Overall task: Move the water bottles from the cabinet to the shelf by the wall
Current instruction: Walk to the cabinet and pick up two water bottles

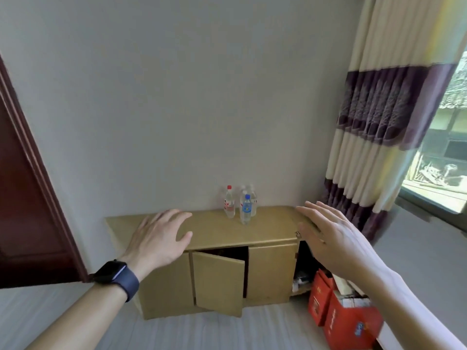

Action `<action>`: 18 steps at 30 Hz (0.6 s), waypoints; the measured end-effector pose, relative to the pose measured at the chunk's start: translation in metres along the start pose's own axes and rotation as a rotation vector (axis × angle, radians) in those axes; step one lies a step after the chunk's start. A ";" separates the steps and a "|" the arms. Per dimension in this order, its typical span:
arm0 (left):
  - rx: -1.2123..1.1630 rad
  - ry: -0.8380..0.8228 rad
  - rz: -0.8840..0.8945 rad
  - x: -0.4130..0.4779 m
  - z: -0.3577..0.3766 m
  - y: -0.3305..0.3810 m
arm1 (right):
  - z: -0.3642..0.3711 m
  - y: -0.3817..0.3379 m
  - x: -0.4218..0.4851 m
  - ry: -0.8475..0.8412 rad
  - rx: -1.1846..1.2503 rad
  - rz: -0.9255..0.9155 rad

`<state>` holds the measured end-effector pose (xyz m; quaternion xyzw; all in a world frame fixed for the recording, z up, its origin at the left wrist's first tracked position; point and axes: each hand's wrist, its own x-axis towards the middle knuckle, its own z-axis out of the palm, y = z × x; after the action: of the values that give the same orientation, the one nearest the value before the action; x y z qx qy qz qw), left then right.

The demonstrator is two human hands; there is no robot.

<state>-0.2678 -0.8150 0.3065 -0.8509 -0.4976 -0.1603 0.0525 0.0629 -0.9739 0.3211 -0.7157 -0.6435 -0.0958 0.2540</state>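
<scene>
A low yellow-wood cabinet stands against the white wall. On its top, near the wall, several clear water bottles stand upright in a cluster: one with a red cap, one with a blue cap in front, and others behind. My left hand, with a dark watch on the wrist, is held out flat over the cabinet's left part, fingers apart, empty. My right hand is stretched out over the cabinet's right end, fingers apart, empty. Both hands are well short of the bottles.
The cabinet's middle door hangs ajar. Red boxes sit on the floor at the cabinet's right end. A striped curtain and a window are at the right. A dark red door is at the left.
</scene>
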 end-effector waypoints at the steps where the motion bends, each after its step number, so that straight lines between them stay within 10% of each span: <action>1: -0.004 -0.004 0.001 0.019 0.008 -0.005 | 0.011 0.006 0.017 0.002 0.003 0.000; 18: -0.081 -0.192 0.075 0.352 0.198 -0.071 | 0.214 0.103 0.282 -0.100 0.016 0.145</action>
<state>-0.1257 -0.4381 0.2288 -0.8817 -0.4614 -0.0959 -0.0240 0.1657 -0.6283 0.2449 -0.7622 -0.6027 -0.0364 0.2336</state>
